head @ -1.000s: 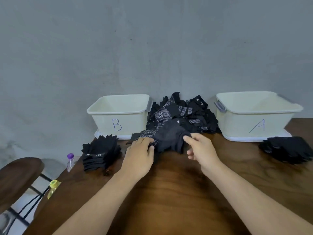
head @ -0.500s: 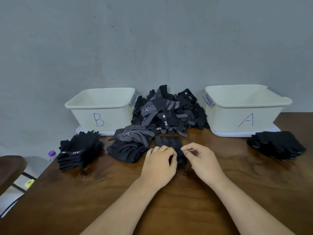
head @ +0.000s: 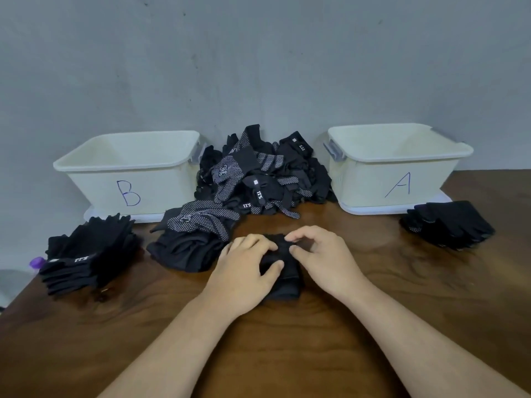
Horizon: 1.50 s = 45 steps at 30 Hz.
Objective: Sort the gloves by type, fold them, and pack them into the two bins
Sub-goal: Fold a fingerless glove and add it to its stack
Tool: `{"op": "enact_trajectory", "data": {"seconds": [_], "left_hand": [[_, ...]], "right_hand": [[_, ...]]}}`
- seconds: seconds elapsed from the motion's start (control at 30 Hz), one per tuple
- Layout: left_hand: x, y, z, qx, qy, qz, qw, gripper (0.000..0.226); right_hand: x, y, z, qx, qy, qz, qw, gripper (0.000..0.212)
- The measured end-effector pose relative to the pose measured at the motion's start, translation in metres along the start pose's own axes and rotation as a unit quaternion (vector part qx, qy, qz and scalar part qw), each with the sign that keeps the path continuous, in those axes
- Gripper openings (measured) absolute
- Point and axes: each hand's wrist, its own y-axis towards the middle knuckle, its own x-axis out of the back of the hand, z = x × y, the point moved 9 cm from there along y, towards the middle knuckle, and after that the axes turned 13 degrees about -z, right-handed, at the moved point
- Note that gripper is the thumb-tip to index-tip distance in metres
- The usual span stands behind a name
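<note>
A plain black glove (head: 283, 278) lies on the wooden table in front of me. My left hand (head: 247, 268) grips its left side, thumb curled over the fabric. My right hand (head: 321, 259) pinches its top edge with thumb and forefinger. Behind it, a loose pile of black and dotted gloves (head: 258, 179) sits between two cream bins, bin B (head: 129, 173) on the left and bin A (head: 396, 168) on the right. Both bins look empty. A dotted glove (head: 201, 221) rests on a small heap of dark gloves (head: 184, 251) left of my hands.
A stack of folded black gloves (head: 86, 254) sits near the table's left edge. Another dark stack (head: 448, 225) lies in front of bin A. A purple bottle cap (head: 37, 262) shows past the left edge. A grey wall stands behind the bins.
I pulled the black glove from the pile toward me onto the table. Both hands have closed in on it, and my view has shifted lower and to the left.
</note>
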Motion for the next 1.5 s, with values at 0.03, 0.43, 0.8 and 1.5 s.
{"op": "enact_trajectory", "data": {"seconds": [0.03,0.43,0.8,1.5], "left_hand": [[-0.002,0.000,0.001,0.010,-0.008,0.000,1.000,0.035],[0.000,0.011,0.019,0.122,-0.069,-0.064,0.988,0.029],[-0.001,0.010,0.018,0.124,-0.058,-0.063,0.989,0.028],[-0.006,0.008,0.007,0.084,0.006,-0.042,0.996,0.032]], "right_hand": [[0.001,0.004,0.001,0.009,-0.008,-0.008,1.000,0.023],[-0.081,0.082,0.027,0.211,-0.256,0.068,0.941,0.050],[-0.064,0.096,0.032,0.256,-0.291,-0.004,0.922,0.046],[-0.079,0.101,0.026,0.254,-0.317,-0.036,0.913,0.024]]}}
